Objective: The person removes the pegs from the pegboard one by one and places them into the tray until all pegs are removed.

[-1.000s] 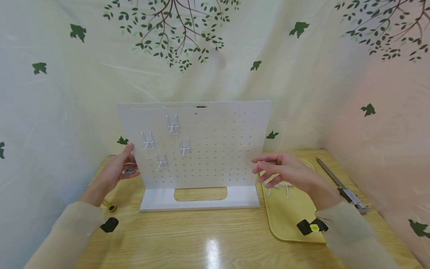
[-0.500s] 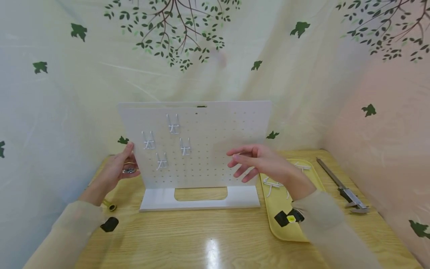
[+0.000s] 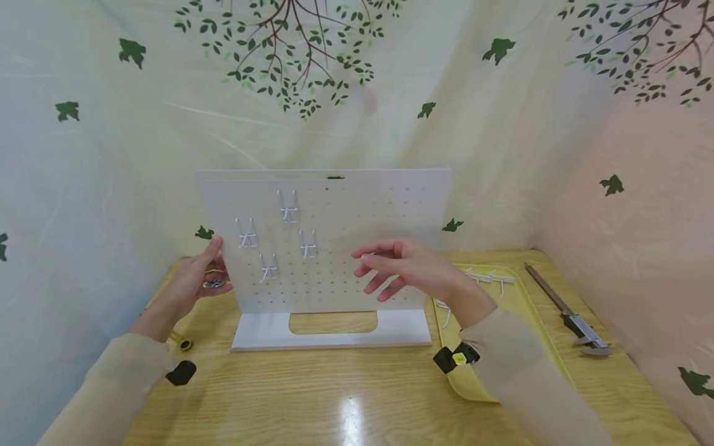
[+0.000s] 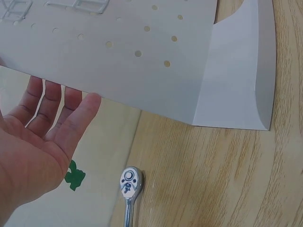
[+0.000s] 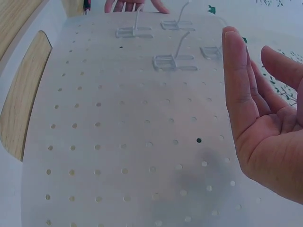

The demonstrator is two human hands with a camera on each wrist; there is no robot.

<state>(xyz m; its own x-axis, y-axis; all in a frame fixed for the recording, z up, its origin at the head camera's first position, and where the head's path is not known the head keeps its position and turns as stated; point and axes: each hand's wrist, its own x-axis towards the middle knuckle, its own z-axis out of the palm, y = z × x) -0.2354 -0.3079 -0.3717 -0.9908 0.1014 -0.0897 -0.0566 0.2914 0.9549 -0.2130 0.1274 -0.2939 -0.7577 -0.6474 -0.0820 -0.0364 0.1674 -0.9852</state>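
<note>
A white pegboard (image 3: 385,204) stands on its white base (image 3: 262,331), with several wire hooks (image 3: 308,244) on its left half. My left hand (image 3: 192,282) grips the board's left side edge; in the left wrist view that hand (image 4: 40,151) has some fingertips hidden behind the board. Relaxed and empty, my right hand (image 3: 418,269) hovers in front of the board's right half, to the right of the hooks. The right wrist view shows the same hand (image 5: 265,127) beside the perforated face (image 5: 147,142), fingers extended or slightly bent.
Right of the board lies a yellow tray (image 3: 527,325) with white hooks (image 3: 491,277), partly hidden by my right arm. Beyond it rests a caliper (image 3: 582,325). A metal ratchet (image 4: 129,184) lies by the board's left side. A printed curtain (image 3: 357,136) hangs behind.
My right hand has moved left, from the board's right edge to in front of its face, uncovering hooks in the tray. My left hand has stayed on the edge.
</note>
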